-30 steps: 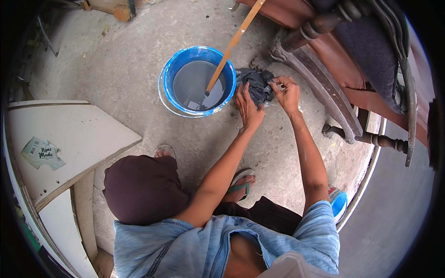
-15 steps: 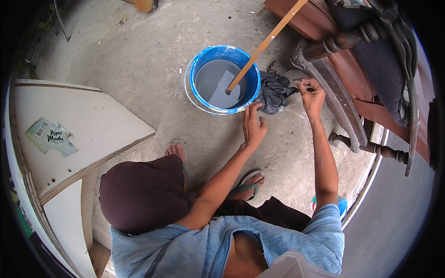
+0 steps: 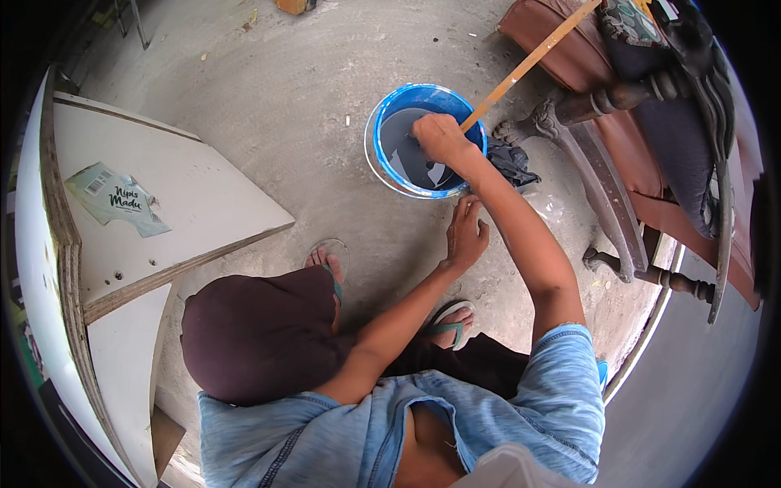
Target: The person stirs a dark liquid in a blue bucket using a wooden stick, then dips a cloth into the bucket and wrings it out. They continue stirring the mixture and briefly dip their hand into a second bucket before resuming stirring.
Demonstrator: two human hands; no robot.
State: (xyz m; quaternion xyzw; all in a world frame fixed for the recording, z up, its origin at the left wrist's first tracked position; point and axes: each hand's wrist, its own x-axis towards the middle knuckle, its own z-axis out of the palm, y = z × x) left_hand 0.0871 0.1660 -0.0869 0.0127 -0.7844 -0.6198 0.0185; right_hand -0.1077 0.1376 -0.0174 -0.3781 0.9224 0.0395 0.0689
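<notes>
A blue bucket with a wire handle stands on the floor, holding grey liquid. A wooden stick slants out of it toward the upper right, its lower part behind my right hand. My right hand is over the bucket's mouth, fingers curled closed; whatever they pinch is hidden from view. Just below the near rim my left hand is held with fingers stretched and thumb apart, nothing seen in it. A crumpled black plastic bag lies against the bucket's right side.
Dark carved wooden furniture with reddish-brown covering stands on the right. To the left is a white board with a torn green label on it. Clear plastic lies beside the bag. My sandalled feet are close to the bucket.
My right hand has moved left from beside the black bag, where it pinched a small dark bit, to over the bucket. My left hand stays near the rim. The whole view has shifted slightly.
</notes>
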